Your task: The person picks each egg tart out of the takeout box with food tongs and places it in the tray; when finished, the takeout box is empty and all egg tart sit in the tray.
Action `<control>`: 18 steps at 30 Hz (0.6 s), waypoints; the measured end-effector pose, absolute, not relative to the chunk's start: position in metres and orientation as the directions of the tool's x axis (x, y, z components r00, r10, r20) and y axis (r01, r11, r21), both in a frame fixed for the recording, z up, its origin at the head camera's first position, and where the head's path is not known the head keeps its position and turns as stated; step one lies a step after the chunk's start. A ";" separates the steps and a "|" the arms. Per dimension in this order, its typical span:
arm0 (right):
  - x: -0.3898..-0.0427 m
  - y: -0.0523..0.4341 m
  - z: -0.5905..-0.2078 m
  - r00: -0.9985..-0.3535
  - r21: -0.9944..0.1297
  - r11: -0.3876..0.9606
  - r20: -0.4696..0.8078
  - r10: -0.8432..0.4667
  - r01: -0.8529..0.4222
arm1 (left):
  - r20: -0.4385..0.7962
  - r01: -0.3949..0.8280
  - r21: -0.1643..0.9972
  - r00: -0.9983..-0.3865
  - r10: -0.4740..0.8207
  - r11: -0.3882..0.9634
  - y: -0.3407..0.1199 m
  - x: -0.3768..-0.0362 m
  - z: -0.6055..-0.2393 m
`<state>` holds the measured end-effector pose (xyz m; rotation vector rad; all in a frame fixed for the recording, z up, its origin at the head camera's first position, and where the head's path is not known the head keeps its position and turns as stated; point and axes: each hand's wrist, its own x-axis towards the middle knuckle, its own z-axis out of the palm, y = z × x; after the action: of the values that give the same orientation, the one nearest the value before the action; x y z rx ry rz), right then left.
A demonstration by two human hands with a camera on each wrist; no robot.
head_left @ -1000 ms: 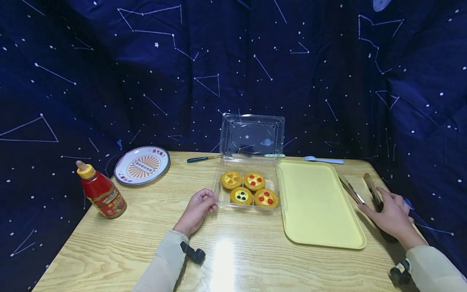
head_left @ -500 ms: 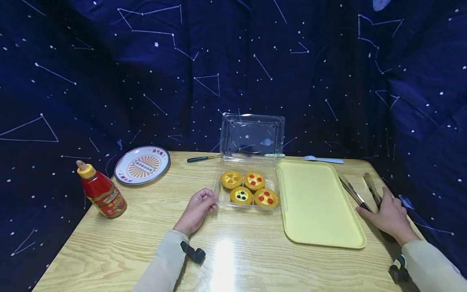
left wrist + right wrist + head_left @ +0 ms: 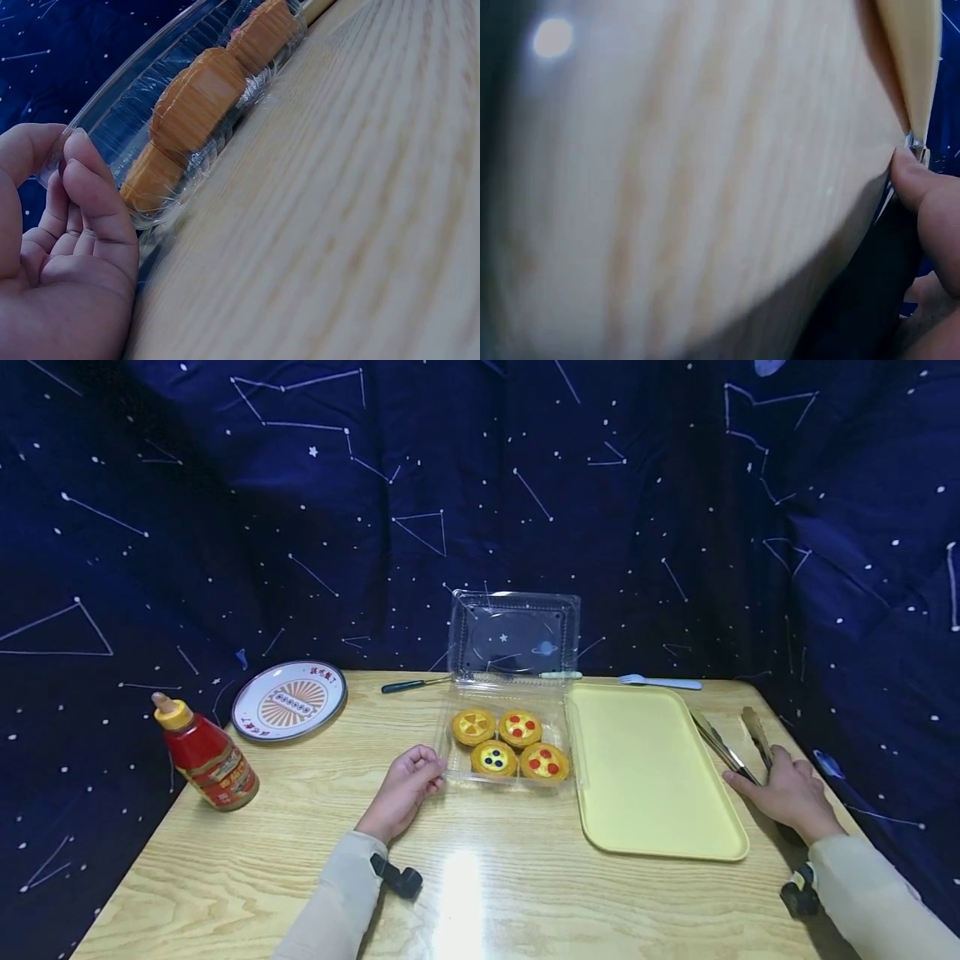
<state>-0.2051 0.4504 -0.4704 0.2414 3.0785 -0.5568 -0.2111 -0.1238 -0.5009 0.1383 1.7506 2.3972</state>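
Our left hand pinches the near left corner of the clear box between thumb and fingers, while our right hand grips the tongs, thumb on one arm, fingers round the other. Beyond the right hand the tongs' arms stand spread, tips away from us; whether the handles touch the worktop, we cannot tell. We would do best with a light pinch on the box, since its thin plastic will probably flex, and an even squeeze on the tongs so the arms do not twist. Just right of the left hand, four tarts sit in the box, its lid raised behind them. Between our hands lies the tray, so near the tongs that lifting them upward looks safer than sliding them.
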 end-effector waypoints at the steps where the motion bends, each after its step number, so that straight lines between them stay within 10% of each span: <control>1: -0.206 0.450 -0.469 -0.989 -0.351 0.925 -0.032 0.144 0.146 | -0.025 -0.082 0.952 -0.981 0.192 -0.296 -0.124 -0.211 -0.501; 18: -0.200 0.450 -0.448 -0.991 -0.461 0.886 0.095 0.097 0.043 | -0.027 -0.087 0.945 -0.982 0.189 -0.315 -0.123 -0.212 -0.501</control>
<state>-0.1996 0.4497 -0.4484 0.1181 3.1633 -0.7688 -0.2120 -0.1232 -0.5015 0.1317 1.7266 2.4142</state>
